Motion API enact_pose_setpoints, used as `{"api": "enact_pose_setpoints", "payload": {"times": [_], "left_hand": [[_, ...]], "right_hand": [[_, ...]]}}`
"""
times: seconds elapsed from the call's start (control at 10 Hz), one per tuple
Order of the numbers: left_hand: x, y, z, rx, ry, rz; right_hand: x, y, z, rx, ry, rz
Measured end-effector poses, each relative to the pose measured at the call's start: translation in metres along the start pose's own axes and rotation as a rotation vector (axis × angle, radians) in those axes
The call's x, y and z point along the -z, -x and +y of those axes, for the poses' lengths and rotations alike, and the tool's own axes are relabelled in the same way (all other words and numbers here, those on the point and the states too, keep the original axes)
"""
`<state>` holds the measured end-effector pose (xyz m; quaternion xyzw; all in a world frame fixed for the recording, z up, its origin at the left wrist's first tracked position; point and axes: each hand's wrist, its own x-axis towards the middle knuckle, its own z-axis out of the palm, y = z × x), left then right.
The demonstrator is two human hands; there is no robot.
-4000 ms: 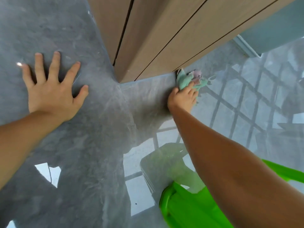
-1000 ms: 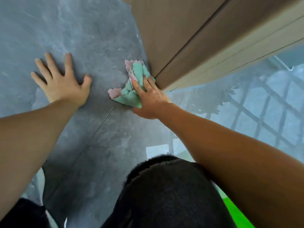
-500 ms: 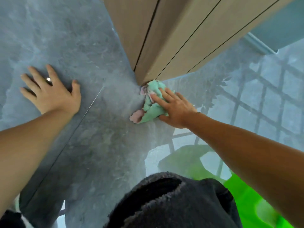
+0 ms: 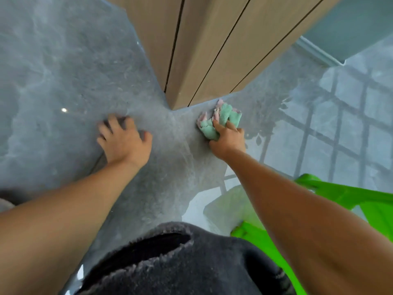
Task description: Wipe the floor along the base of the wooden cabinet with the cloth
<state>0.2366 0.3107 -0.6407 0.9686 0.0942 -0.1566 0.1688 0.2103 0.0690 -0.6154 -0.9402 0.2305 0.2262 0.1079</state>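
Note:
A crumpled mint-green and pink cloth (image 4: 221, 118) lies on the grey stone floor (image 4: 63, 67), touching the base of the wooden cabinet (image 4: 212, 50) just right of its corner. My right hand (image 4: 228, 138) presses down on the cloth, with its fingers dug into the folds. My left hand (image 4: 123, 141) is on the floor to the left of the corner. It looks blurred, with fingers spread and nothing in it.
A bright green plastic object (image 4: 340, 209) sits on the floor at the lower right, under my right arm. Dark grey fabric (image 4: 180, 262) of my clothing fills the bottom centre. The glossy floor at right reflects a window grid (image 4: 340, 124).
My right hand has slid the cloth rightward past the cabinet corner, along the right-hand base. My left hand has shifted right, closer to the corner.

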Motion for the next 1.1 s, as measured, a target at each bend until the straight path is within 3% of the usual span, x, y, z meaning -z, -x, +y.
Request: {"api": "enact_pose_setpoints", "payload": {"times": [0.1, 0.2, 0.3, 0.4, 0.5, 0.7, 0.8, 0.9, 1.1], "left_hand": [[0.021, 0.042, 0.031, -0.172, 0.266, -0.281], [0.067, 0.092, 0.06, 0.036, 0.559, -0.477], [0.132, 0.147, 0.077, 0.221, 0.69, -0.542], [0.202, 0.211, 0.092, 0.39, 0.884, -0.746], [0.255, 0.281, 0.12, 0.419, 0.967, -0.981], [0.3, 0.393, 0.211, 0.38, 1.039, -1.213], [0.303, 0.424, 0.253, 0.297, 0.915, -1.223], [0.298, 0.445, 0.28, 0.271, 0.808, -1.223], [0.305, 0.478, 0.307, 0.126, 0.552, -1.198]], "right_hand": [[0.014, 0.042, -0.03, 0.008, -0.389, -0.21], [0.048, 0.109, -0.055, -0.141, -0.945, -0.33], [0.095, 0.183, -0.06, -0.305, -1.307, -0.405], [0.158, 0.257, -0.037, -0.429, -1.469, -0.44], [0.228, 0.325, 0.004, -0.466, -1.51, -0.421], [0.327, 0.425, 0.105, -0.502, -1.464, -0.239], [0.34, 0.45, 0.159, -0.57, -1.474, -0.125], [0.33, 0.463, 0.194, -0.791, -1.485, -0.015], [0.31, 0.484, 0.246, -1.021, -1.151, 0.14]]}}
